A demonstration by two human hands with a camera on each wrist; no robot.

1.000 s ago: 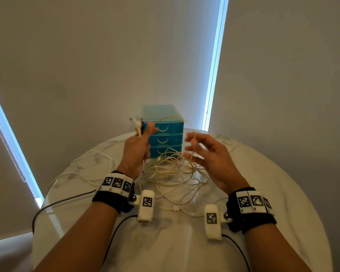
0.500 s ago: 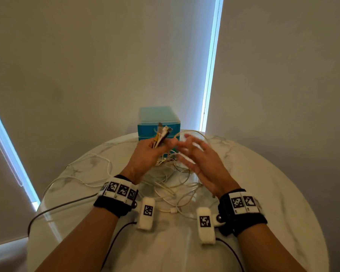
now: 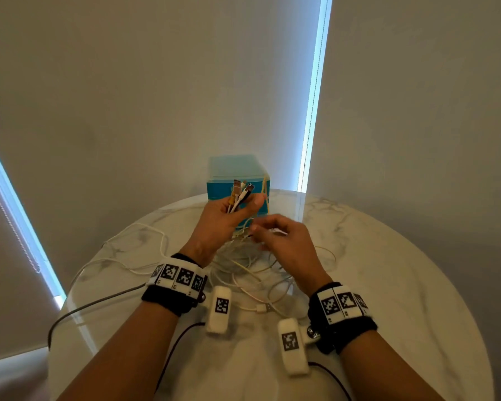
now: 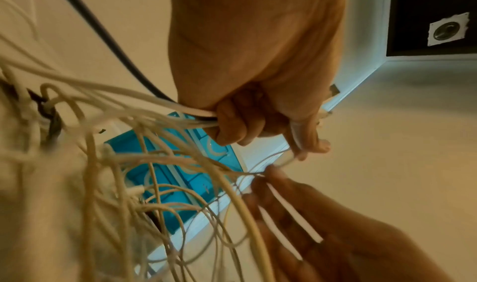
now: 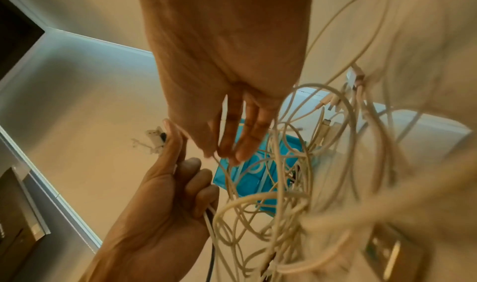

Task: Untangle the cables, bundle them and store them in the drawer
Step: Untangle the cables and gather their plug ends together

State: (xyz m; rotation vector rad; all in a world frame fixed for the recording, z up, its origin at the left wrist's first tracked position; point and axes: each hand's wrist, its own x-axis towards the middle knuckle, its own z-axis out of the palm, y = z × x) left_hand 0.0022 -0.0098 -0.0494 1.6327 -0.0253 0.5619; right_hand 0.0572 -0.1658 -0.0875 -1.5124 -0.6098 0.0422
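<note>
My left hand (image 3: 237, 208) is raised in front of the blue drawer unit (image 3: 219, 191) and grips several cable ends (image 3: 240, 192), whose connectors stick up above the fist. The cream cables hang from it into a tangle (image 3: 252, 267) on the table. In the left wrist view my left hand (image 4: 258, 123) is curled round the strands. Just below and right of it, my right hand (image 3: 258, 230) pinches one thin cable strand (image 5: 219, 159) at its fingertips (image 5: 240, 153). All three drawers look closed.
The round marble table (image 3: 388, 285) carries the drawer unit at its far edge by the wall. A loose USB plug (image 3: 262, 308) lies near my wrists. A white cable loop (image 3: 139, 230) and a dark cable (image 3: 99, 303) trail off to the left.
My left hand moved right with the cable ends, from beside the drawer unit to in front of it. My right hand came closer, lowered beneath it, and its spread fingers closed on a strand.
</note>
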